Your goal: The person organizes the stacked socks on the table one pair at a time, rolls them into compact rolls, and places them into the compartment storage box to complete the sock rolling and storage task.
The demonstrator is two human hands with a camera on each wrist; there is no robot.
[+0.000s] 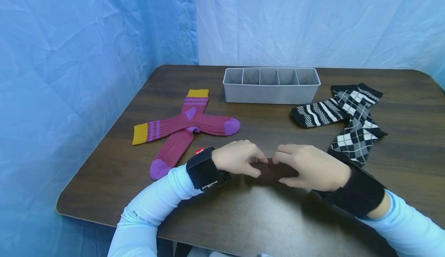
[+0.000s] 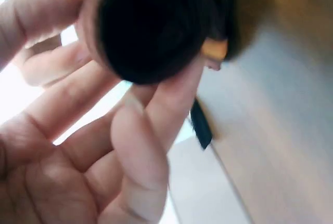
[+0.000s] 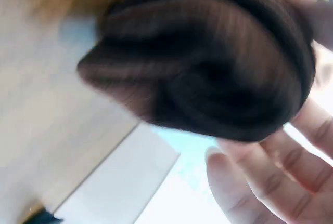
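Both hands hold a rolled dark-brown sock (image 1: pixel 272 171) between them, over the near middle of the table. My left hand (image 1: pixel 240 157) grips its left end with fingers and thumb, and my right hand (image 1: pixel 307 167) grips the right end. The right wrist view shows the sock's folded, coiled layers (image 3: pixel 223 73), blurred. From the left wrist, its other end is a dark round (image 2: pixel 151 31) with bits of orange beside it. Part of the roll is hidden behind the fingers in the head view.
Two crossed maroon socks (image 1: pixel 215 125) with yellow cuffs and purple toes lie at left. A grey organizer box (image 1: pixel 271 94) with several compartments stands at the back. Black-and-white patterned socks (image 1: pixel 354 112) overlap at right. The wooden table (image 1: pixel 114 179) has blue sheeting (image 1: pixel 87 56) behind it.
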